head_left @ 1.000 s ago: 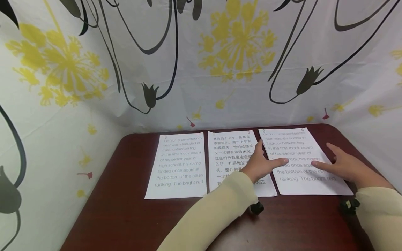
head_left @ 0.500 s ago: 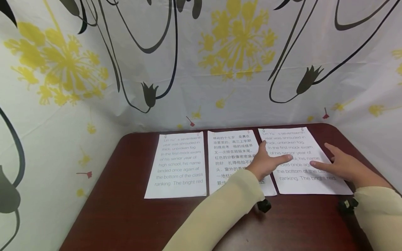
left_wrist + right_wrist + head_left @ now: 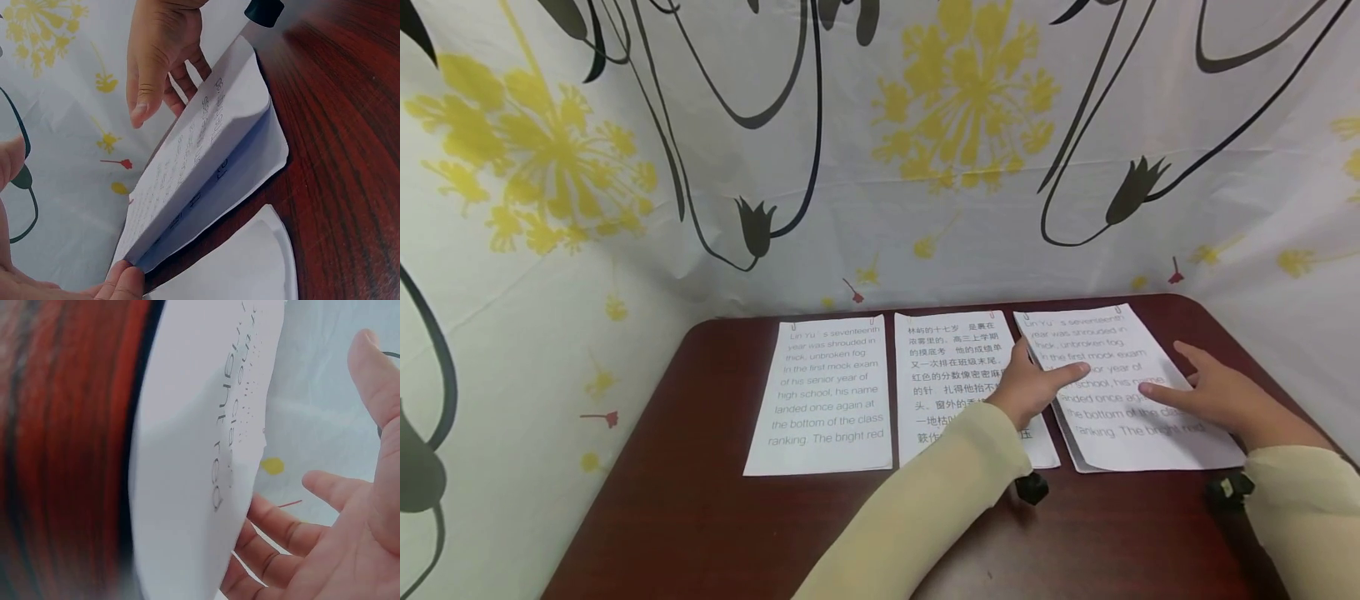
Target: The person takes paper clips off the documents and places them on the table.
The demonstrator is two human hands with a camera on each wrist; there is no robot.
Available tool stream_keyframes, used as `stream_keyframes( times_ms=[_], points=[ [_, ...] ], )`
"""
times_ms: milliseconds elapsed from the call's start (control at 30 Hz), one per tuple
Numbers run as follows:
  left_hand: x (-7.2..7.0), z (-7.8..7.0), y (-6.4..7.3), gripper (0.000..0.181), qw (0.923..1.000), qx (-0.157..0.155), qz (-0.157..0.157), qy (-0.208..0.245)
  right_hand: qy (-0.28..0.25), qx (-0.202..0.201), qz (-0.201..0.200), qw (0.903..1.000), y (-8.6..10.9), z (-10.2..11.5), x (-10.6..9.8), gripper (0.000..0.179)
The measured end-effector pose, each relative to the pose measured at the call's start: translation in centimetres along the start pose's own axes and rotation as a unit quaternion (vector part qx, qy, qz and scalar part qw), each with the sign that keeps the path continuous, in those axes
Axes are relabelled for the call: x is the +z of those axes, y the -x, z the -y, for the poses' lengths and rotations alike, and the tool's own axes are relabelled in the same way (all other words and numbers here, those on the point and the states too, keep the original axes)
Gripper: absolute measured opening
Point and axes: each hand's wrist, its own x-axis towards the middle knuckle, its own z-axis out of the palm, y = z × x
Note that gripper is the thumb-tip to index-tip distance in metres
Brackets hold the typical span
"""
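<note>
In the head view a printed English sheet [image 3: 1127, 454] lies rightmost on the table, with small clips at its top edge. My left hand [image 3: 1026, 387] is at its left edge, thumb extended over the print. The left wrist view shows fingertips [image 3: 125, 282] touching the edge of the raised top sheet [image 3: 181, 159]; a gap separates it from the paper underneath. My right hand [image 3: 1221, 400] is by the right edge, thumb over the page. In the right wrist view its fingers [image 3: 284, 525] are at the paper's edge, the thumb spread away. Neither hand pinches the paper.
A sheet with Chinese print [image 3: 943, 367] lies in the middle, partly under my left forearm. Another English sheet [image 3: 827, 400] lies to the left. All are on a dark red wooden table [image 3: 700, 517], and a flower-patterned cloth [image 3: 850, 167] hangs behind it.
The top right-hand sheet has lifted off the paper below and shifted slightly, its lower edge coming nearer. My left hand moved right, then slightly back left. The right hand stays nearly still.
</note>
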Motion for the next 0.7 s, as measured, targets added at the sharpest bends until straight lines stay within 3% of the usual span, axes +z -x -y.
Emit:
stream_keyframes(
  times_ms=[367,700],
  points=[
    [0.32,0.40,-0.30,0.100,0.9999,-0.008,0.004,-0.014,0.010,0.000,-0.016,0.9998,-0.01,0.34,-0.18,0.123],
    [0.66,0.50,-0.47,0.087,0.9999,0.009,0.006,0.001,-0.004,0.005,-0.026,0.9996,-0.04,0.17,-0.03,0.126]
  ],
)
